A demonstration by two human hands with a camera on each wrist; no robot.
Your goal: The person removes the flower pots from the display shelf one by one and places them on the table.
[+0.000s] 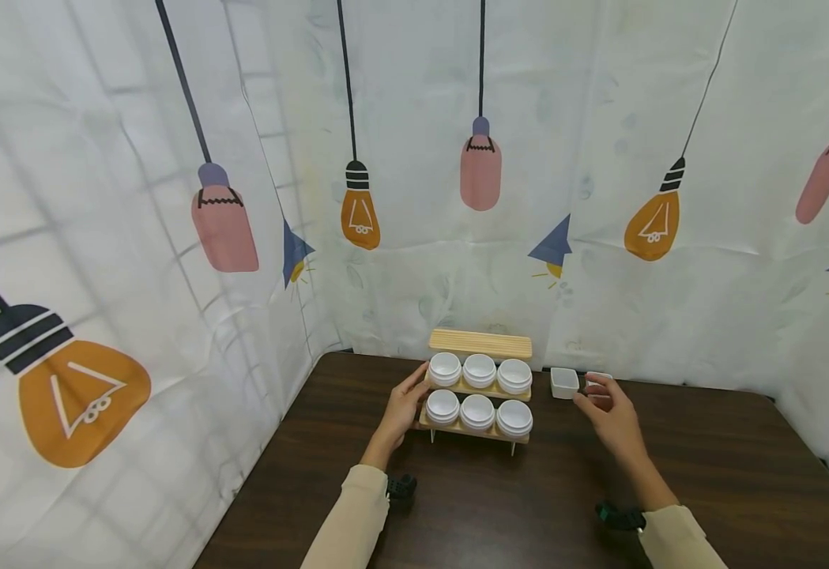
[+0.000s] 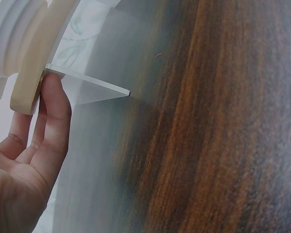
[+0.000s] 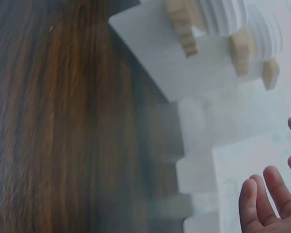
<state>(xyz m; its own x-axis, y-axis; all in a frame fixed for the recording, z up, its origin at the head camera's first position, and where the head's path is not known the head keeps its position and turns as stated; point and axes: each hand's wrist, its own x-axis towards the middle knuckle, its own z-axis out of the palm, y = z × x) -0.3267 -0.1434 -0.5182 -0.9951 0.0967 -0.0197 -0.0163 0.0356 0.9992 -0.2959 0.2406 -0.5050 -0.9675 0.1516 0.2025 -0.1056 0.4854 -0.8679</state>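
A tiered stand with pale wooden shelves [image 1: 480,341] stands toward the back of the table, several round white bowls [image 1: 477,411] set in its two lower tiers. My left hand [image 1: 401,407] grips the stand's left end; in the left wrist view its fingers [image 2: 56,104] curl under the end of a wooden shelf [image 2: 31,63], beside a thin support leg [image 2: 94,81]. To the right of the stand is a small square white dish [image 1: 564,382]. My right hand [image 1: 609,411] hovers by a second white dish [image 1: 599,378], partly covering it, with fingers spread and nothing between them.
Dark wood-grain table [image 1: 499,506] extends in front of the stand and to both sides. Behind it hangs a white curtain [image 1: 414,292] printed with lamps and bulbs, close to the table's back edge. Each wrist wears a dark strap [image 1: 620,518].
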